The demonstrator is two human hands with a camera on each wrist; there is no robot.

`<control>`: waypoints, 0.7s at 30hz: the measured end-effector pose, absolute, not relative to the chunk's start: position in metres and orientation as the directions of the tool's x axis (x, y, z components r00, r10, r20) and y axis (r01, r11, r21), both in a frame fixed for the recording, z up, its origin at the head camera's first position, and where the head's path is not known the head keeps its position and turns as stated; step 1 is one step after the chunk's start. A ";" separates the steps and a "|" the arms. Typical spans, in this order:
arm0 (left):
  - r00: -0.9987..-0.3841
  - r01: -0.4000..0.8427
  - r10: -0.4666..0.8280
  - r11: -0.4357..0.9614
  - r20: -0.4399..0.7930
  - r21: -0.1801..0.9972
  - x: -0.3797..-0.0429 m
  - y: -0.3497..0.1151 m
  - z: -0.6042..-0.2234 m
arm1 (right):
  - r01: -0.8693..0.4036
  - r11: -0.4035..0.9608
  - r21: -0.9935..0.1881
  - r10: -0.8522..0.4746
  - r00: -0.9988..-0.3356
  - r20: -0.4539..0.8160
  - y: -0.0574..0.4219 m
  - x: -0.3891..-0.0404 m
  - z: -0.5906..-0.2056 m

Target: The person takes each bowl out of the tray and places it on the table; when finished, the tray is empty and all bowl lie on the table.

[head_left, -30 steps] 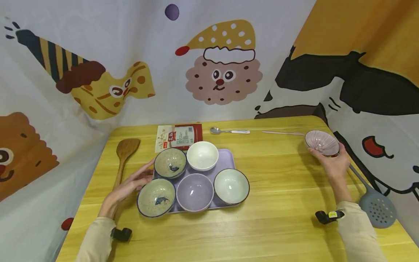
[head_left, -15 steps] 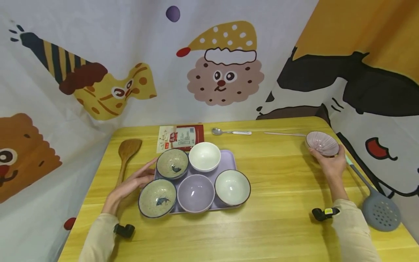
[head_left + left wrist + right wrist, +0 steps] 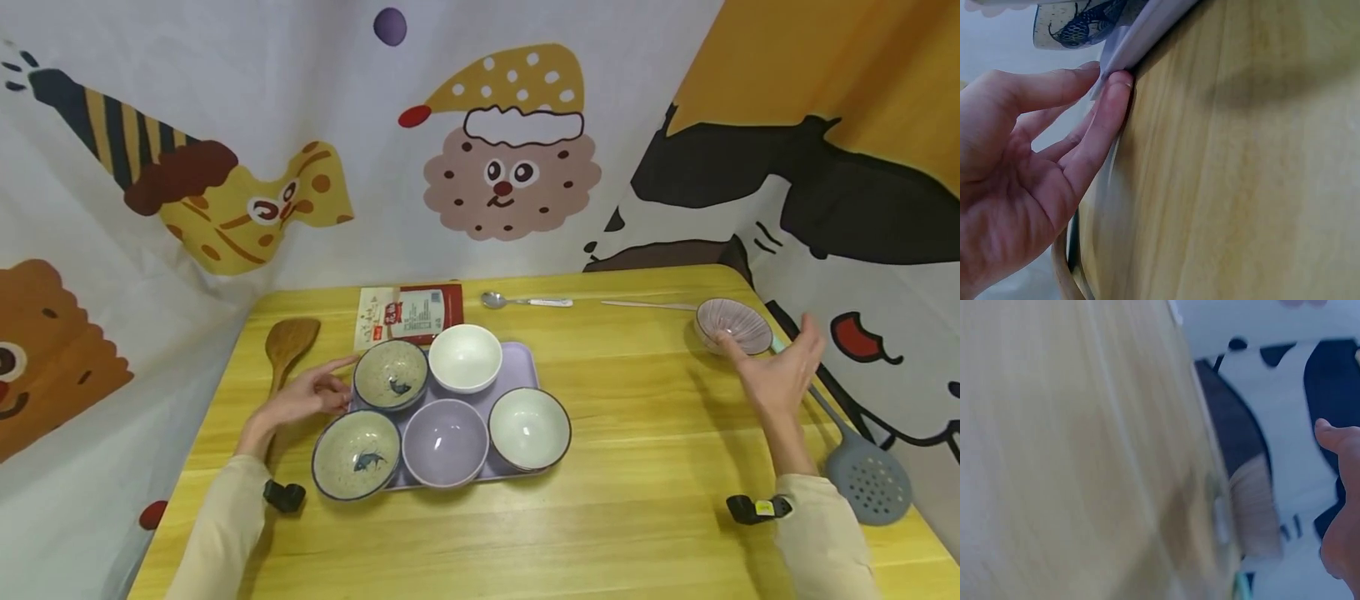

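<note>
My left hand (image 3: pixel 303 398) is at the left edge of a lilac tray (image 3: pixel 522 358); in the left wrist view its thumb and fingers (image 3: pixel 1113 103) pinch the tray's rim. On the tray sit a fish-patterned bowl (image 3: pixel 390 373), a second fish-patterned bowl (image 3: pixel 356 454), a white bowl (image 3: pixel 465 357), a purple bowl (image 3: pixel 446 442) and a pale green bowl (image 3: pixel 529 427). A small pink striped bowl (image 3: pixel 731 325) stands at the back right of the table. My right hand (image 3: pixel 780 371) is beside that bowl, thumb and fingers spread wide, holding nothing.
A wooden spatula (image 3: pixel 288 346) lies at the left. Along the back are a food packet (image 3: pixel 408 312), a spoon (image 3: pixel 525 301) and a thin pink utensil (image 3: pixel 645 305). A grey slotted turner (image 3: pixel 866 475) lies at the right edge. A printed curtain (image 3: pixel 390 167) hangs behind the table (image 3: pixel 637 517).
My right hand has let go of the pink striped bowl, its fingers spreading away to the right. The left hand stays at the tray, its fingers slightly more curled.
</note>
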State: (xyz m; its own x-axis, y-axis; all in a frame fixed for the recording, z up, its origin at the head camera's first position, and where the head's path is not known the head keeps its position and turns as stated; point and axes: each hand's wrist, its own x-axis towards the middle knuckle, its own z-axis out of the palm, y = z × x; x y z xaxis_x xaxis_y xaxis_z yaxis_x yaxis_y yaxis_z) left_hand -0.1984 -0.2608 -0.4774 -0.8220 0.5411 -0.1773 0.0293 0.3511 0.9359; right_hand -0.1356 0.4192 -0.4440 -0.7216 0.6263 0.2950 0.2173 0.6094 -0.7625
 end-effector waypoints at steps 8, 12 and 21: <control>-0.839 -0.012 0.488 0.423 -0.239 0.906 -0.203 -0.259 -0.477 | 0.017 0.656 -0.755 0.504 -0.753 0.422 0.371 -0.121 -0.419; -0.844 -0.024 0.478 0.421 -0.244 0.907 -0.204 -0.259 -0.479 | -0.089 0.639 -0.764 0.412 -0.799 0.438 0.342 -0.117 -0.419; -0.851 -0.034 0.459 0.435 -0.254 0.900 -0.206 -0.259 -0.483 | -0.226 0.585 -0.779 0.102 -0.932 0.347 0.280 -0.107 -0.436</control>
